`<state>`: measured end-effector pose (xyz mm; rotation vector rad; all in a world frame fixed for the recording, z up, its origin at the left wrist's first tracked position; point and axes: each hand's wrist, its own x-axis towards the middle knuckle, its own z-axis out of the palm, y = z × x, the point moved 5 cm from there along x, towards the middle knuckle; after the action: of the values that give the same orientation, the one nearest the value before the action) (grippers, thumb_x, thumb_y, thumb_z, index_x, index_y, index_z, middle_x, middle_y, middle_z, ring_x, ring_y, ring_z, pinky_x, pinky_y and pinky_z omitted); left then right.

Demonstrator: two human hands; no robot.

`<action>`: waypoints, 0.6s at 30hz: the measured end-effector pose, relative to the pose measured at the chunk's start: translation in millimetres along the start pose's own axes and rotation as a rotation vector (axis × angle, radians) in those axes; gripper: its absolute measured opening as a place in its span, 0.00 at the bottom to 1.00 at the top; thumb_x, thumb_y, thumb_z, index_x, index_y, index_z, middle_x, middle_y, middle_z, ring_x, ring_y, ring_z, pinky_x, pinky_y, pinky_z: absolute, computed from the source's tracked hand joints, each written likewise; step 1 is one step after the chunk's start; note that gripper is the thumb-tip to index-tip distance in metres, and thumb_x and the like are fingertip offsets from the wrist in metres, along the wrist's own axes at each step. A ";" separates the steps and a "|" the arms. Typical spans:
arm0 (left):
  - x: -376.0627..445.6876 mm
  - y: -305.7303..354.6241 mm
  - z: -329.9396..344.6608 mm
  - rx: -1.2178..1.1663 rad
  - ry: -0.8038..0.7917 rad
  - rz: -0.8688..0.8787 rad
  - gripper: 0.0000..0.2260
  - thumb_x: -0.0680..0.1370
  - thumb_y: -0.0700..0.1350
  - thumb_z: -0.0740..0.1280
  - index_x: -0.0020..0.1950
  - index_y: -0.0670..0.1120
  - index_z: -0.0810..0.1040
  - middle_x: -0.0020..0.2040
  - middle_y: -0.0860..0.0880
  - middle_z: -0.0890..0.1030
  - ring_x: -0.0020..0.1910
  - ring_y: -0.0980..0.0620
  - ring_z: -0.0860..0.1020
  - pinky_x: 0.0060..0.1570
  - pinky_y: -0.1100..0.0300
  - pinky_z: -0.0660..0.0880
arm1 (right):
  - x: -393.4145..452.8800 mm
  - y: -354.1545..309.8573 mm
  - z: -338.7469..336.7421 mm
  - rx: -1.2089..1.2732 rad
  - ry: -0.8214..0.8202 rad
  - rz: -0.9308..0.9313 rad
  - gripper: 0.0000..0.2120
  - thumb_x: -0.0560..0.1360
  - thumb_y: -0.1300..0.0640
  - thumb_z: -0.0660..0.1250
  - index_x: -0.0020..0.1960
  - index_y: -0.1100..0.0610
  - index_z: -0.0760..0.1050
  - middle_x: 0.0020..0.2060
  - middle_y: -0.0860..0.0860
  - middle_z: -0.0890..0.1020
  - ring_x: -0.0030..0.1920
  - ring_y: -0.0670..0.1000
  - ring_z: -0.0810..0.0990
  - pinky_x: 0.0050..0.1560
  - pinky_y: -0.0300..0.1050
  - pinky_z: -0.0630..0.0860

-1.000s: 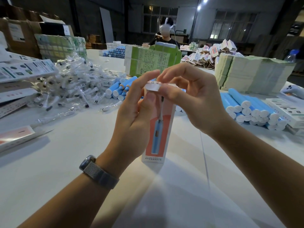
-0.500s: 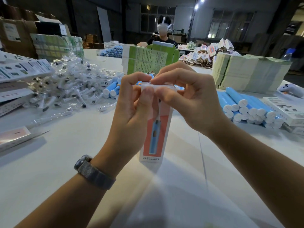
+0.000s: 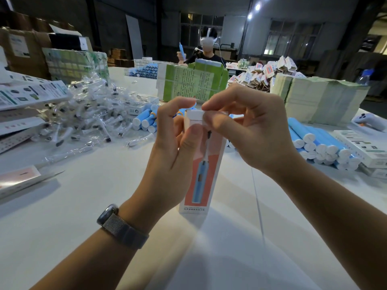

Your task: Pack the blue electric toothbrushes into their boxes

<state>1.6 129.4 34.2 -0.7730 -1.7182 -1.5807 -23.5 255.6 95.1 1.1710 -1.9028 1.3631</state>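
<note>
A packing warehouse: stacks of flat cartons (image 3: 322, 101) and heaped blue toothbrush handles (image 3: 322, 143) crowd the white table (image 3: 62, 216) (cardboard boxes (image 3: 23, 49) behind).

One upright toothbrush box (image 3: 201, 174), two hands, two heaps of blue toothbrush handles (image 3: 322, 143).

The hands (image 3: 209, 139) hide the box's (image 3: 201, 176) upper part; its small print is unreadable.

Dim warehouse: white table (image 3: 62, 206) fills foreground, dark paned windows (image 3: 293, 38) at 12–1 o'clock, two ceiling lights (image 3: 257, 6) at 1, cardboard cartons (image 3: 23, 49) at 10.
</note>
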 end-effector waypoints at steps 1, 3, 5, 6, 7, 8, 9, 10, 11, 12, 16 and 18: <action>0.0 0.5 -0.5 0.012 -0.001 0.006 0.11 0.85 0.47 0.56 0.65 0.60 0.64 0.52 0.36 0.77 0.46 0.38 0.79 0.46 0.42 0.79 | 0.5 -1.0 -0.6 -0.004 0.008 0.005 0.11 0.72 0.64 0.71 0.43 0.48 0.80 0.35 0.41 0.81 0.37 0.50 0.80 0.34 0.39 0.77; -0.3 0.2 -1.2 0.054 -0.010 0.011 0.11 0.84 0.50 0.55 0.65 0.64 0.64 0.51 0.40 0.78 0.46 0.41 0.80 0.45 0.40 0.79 | 2.1 -2.5 -2.5 -0.021 0.012 0.004 0.11 0.72 0.64 0.71 0.42 0.47 0.80 0.34 0.42 0.81 0.35 0.51 0.80 0.33 0.40 0.77; -0.9 -0.7 -2.3 0.088 -0.006 0.008 0.12 0.84 0.53 0.55 0.65 0.67 0.64 0.50 0.41 0.79 0.44 0.40 0.80 0.42 0.37 0.78 | 3.7 -2.0 -3.4 -0.017 -0.015 0.022 0.10 0.73 0.63 0.71 0.42 0.47 0.80 0.34 0.43 0.81 0.35 0.51 0.80 0.34 0.42 0.78; -1.2 -1.1 -2.9 0.092 0.002 0.006 0.12 0.84 0.53 0.55 0.65 0.68 0.64 0.49 0.41 0.78 0.43 0.39 0.80 0.41 0.36 0.77 | 4.3 -1.2 -3.5 -0.003 -0.038 0.042 0.09 0.73 0.62 0.71 0.42 0.47 0.81 0.33 0.41 0.80 0.35 0.49 0.80 0.34 0.42 0.78; -1.5 -1.2 -3.1 0.094 0.007 0.006 0.12 0.84 0.53 0.55 0.65 0.68 0.64 0.49 0.41 0.78 0.43 0.38 0.79 0.41 0.36 0.76 | 4.6 -0.1 -3.6 0.014 -0.065 0.061 0.08 0.72 0.62 0.71 0.42 0.48 0.81 0.34 0.41 0.80 0.36 0.48 0.80 0.35 0.44 0.78; -1.7 -0.9 -3.1 0.099 0.010 0.008 0.12 0.84 0.53 0.55 0.65 0.67 0.64 0.49 0.41 0.78 0.43 0.37 0.79 0.41 0.36 0.76 | 5.0 0.9 -4.2 0.027 -0.092 0.073 0.06 0.72 0.61 0.71 0.42 0.50 0.81 0.35 0.42 0.80 0.37 0.49 0.80 0.37 0.47 0.78; -1.7 -0.6 -2.9 0.107 0.010 0.014 0.12 0.84 0.53 0.55 0.65 0.67 0.64 0.49 0.43 0.79 0.43 0.38 0.79 0.41 0.37 0.76 | 5.6 1.4 -5.2 0.030 -0.116 0.075 0.05 0.72 0.61 0.71 0.43 0.52 0.81 0.36 0.45 0.81 0.39 0.51 0.81 0.39 0.51 0.79; -1.8 0.3 -2.7 0.120 0.009 0.025 0.11 0.84 0.52 0.55 0.65 0.66 0.64 0.49 0.46 0.79 0.43 0.40 0.79 0.41 0.38 0.77 | 6.6 1.0 -6.7 0.026 -0.140 0.065 0.04 0.72 0.61 0.71 0.43 0.53 0.82 0.39 0.48 0.82 0.41 0.53 0.82 0.42 0.55 0.80; -1.6 1.3 -2.7 0.134 0.007 0.038 0.11 0.84 0.52 0.54 0.65 0.66 0.64 0.50 0.49 0.80 0.44 0.42 0.80 0.42 0.41 0.78 | 7.8 0.4 -7.7 0.021 -0.164 0.049 0.05 0.72 0.62 0.70 0.44 0.53 0.81 0.41 0.52 0.83 0.43 0.54 0.83 0.44 0.58 0.80; -1.8 2.2 -2.7 0.147 0.004 0.048 0.11 0.84 0.52 0.54 0.64 0.66 0.65 0.50 0.51 0.80 0.44 0.45 0.80 0.41 0.44 0.79 | 8.8 -0.4 -8.8 0.020 -0.189 0.034 0.05 0.73 0.63 0.70 0.45 0.53 0.81 0.42 0.55 0.83 0.45 0.55 0.83 0.46 0.59 0.80; -2.9 3.7 -3.5 0.167 0.012 0.055 0.10 0.85 0.52 0.53 0.61 0.68 0.66 0.50 0.53 0.80 0.41 0.49 0.81 0.37 0.48 0.79 | 11.1 -1.6 -10.1 0.050 -0.266 0.014 0.11 0.73 0.66 0.68 0.50 0.53 0.80 0.46 0.58 0.83 0.47 0.57 0.83 0.46 0.50 0.81; -3.2 3.0 -4.0 0.155 0.027 0.033 0.09 0.84 0.52 0.53 0.60 0.65 0.67 0.48 0.50 0.79 0.39 0.45 0.80 0.35 0.43 0.77 | 10.2 -0.6 -10.0 0.044 -0.280 -0.006 0.11 0.74 0.67 0.68 0.50 0.52 0.80 0.46 0.58 0.82 0.48 0.57 0.82 0.47 0.52 0.81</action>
<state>6.3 125.8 33.6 -0.6958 -1.7761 -1.4108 -28.7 261.3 107.1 1.4522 -2.0654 1.2989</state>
